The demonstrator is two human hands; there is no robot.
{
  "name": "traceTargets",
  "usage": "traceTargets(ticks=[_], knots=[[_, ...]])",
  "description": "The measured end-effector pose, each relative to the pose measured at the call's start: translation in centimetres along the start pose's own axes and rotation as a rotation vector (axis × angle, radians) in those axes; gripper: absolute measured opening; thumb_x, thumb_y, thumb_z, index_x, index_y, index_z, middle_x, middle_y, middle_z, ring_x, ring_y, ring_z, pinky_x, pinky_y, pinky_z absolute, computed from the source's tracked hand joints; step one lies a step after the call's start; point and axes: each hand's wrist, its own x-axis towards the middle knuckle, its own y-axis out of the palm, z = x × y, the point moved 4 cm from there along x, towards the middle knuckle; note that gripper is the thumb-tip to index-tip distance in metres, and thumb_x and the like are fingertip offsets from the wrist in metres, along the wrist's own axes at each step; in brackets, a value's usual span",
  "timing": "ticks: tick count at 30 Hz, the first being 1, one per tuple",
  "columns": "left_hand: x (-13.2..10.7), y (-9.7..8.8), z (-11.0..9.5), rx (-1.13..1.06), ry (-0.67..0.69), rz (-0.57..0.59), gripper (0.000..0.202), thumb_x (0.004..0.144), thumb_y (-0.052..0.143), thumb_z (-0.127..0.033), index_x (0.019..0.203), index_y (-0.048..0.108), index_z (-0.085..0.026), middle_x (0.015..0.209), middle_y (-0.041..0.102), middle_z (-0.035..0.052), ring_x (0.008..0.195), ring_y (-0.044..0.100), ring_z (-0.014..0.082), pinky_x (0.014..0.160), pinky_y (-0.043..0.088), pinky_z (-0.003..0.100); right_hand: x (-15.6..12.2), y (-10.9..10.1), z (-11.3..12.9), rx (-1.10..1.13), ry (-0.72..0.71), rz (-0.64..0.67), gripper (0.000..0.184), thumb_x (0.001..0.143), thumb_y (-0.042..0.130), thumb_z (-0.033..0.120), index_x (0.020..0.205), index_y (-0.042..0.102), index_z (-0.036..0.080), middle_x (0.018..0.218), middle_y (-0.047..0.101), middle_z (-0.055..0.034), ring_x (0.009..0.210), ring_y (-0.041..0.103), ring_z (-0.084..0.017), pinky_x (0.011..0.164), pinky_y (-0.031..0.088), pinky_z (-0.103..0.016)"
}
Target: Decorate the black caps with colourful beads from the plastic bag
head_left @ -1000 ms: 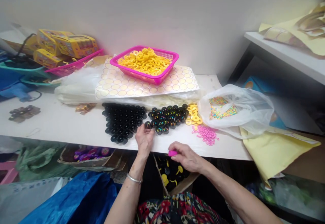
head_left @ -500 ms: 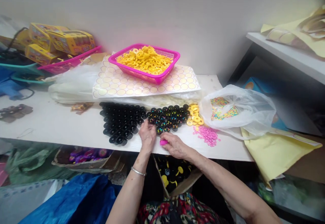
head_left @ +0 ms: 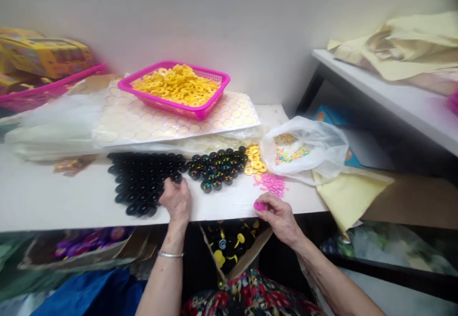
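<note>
My left hand (head_left: 176, 200) rests on the white table (head_left: 43, 196) at the right end of a block of empty black caps (head_left: 141, 182), fingers curled on one of them. My right hand (head_left: 280, 215) hovers at the table's front edge, pinching a small pink scoop (head_left: 259, 205). Between the hands lies a cluster of black caps filled with coloured beads (head_left: 216, 165). Beside it are yellow rings (head_left: 255, 160) and a heap of pink beads (head_left: 271, 183).
A pink basket of yellow rings (head_left: 175, 84) sits on a sheet of round stickers (head_left: 150, 118). A plastic bag of coloured beads (head_left: 304, 149) lies to the right, by yellow paper (head_left: 343, 194). Below the table stands a box of black and yellow parts (head_left: 229, 242).
My right hand drew back to the right from the filled caps with the pink scoop. My left hand shifted to the empty caps. The camera turned right.
</note>
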Motion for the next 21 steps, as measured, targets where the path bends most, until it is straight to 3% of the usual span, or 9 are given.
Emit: traceTargets(ticks=[5, 7, 9, 11, 14, 16, 19, 21], knots=[[1.4, 0.4, -0.7, 0.076, -0.027, 0.010, 0.029, 0.071, 0.055, -0.047, 0.064, 0.046, -0.020, 0.051, 0.042, -0.0023, 0.054, 0.047, 0.0189, 0.067, 0.041, 0.034, 7.4, -8.2, 0.4, -0.501, -0.090, -0.208, 0.012, 0.080, 0.053, 0.020, 0.085, 0.063, 0.017, 0.080, 0.061, -0.0040, 0.078, 0.055, -0.018, 0.072, 0.043, -0.030], [1.5, 0.5, -0.9, 0.099, -0.045, 0.019, 0.031, 0.070, 0.055, -0.049, 0.060, 0.044, -0.021, 0.049, 0.040, -0.0026, 0.053, 0.045, 0.0190, 0.066, 0.041, 0.036, 11.3, -10.7, -0.4, -0.845, -0.014, -0.169, 0.021, 0.082, 0.046, 0.015, 0.094, 0.064, 0.015, 0.092, 0.063, -0.0081, 0.087, 0.056, -0.020, 0.078, 0.043, -0.031], [1.5, 0.5, -1.0, 0.115, -0.061, 0.028, 0.029, 0.069, 0.056, -0.048, 0.062, 0.048, -0.021, 0.050, 0.042, -0.0020, 0.053, 0.045, 0.0187, 0.065, 0.041, 0.035, 14.6, -12.2, -1.8, -1.121, 0.128, -0.046, 0.030, 0.081, 0.045, 0.010, 0.104, 0.063, 0.012, 0.104, 0.063, -0.0137, 0.098, 0.056, -0.023, 0.083, 0.043, -0.032], [1.3, 0.1, -1.0, 0.104, -0.056, 0.025, 0.027, 0.069, 0.057, -0.047, 0.070, 0.055, -0.021, 0.054, 0.047, -0.0018, 0.054, 0.045, 0.0182, 0.063, 0.039, 0.034, 16.9, -12.9, -3.0, -1.222, 0.216, 0.053, 0.030, 0.078, 0.047, 0.007, 0.103, 0.065, 0.009, 0.106, 0.063, -0.0195, 0.104, 0.055, -0.028, 0.086, 0.042, -0.036], [0.9, -1.0, -0.9, 0.057, -0.029, 0.003, 0.029, 0.069, 0.059, -0.050, 0.081, 0.061, -0.023, 0.056, 0.050, -0.0029, 0.057, 0.048, 0.0176, 0.062, 0.038, 0.031, 19.1, -12.7, -4.3, -1.184, 0.229, 0.107, 0.022, 0.076, 0.051, 0.006, 0.090, 0.068, 0.004, 0.100, 0.064, -0.0263, 0.106, 0.055, -0.034, 0.091, 0.039, -0.044], [0.5, -2.1, -1.1, 0.048, 0.003, -0.028, 0.031, 0.068, 0.061, -0.052, 0.079, 0.063, -0.022, 0.056, 0.049, -0.0027, 0.059, 0.050, 0.0180, 0.062, 0.039, 0.031, 19.9, -11.9, -5.0, -1.125, 0.221, 0.138, 0.019, 0.075, 0.053, 0.006, 0.085, 0.069, 0.003, 0.097, 0.065, -0.0273, 0.104, 0.056, -0.035, 0.091, 0.038, -0.045], [-0.2, -3.6, -2.6, -0.003, 0.073, -0.127, 0.037, 0.064, 0.066, -0.053, 0.079, 0.066, -0.019, 0.069, 0.054, 0.0003, 0.066, 0.052, 0.0187, 0.066, 0.043, 0.033, 20.6, -10.9, -5.9, -0.968, 0.188, 0.184, 0.013, 0.069, 0.060, 0.009, 0.079, 0.070, 0.008, 0.088, 0.069, -0.0184, 0.093, 0.060, -0.030, 0.084, 0.043, -0.036], [-0.8, -3.7, -4.4, -0.126, 0.104, -0.114, 0.042, 0.063, 0.068, -0.052, 0.087, 0.067, -0.018, 0.084, 0.060, 0.0028, 0.070, 0.054, 0.0180, 0.069, 0.045, 0.034, 20.6, -10.8, -6.2, -0.842, 0.164, 0.199, 0.010, 0.066, 0.064, 0.014, 0.074, 0.070, 0.013, 0.077, 0.069, -0.0081, 0.082, 0.061, -0.025, 0.074, 0.045, -0.029]])
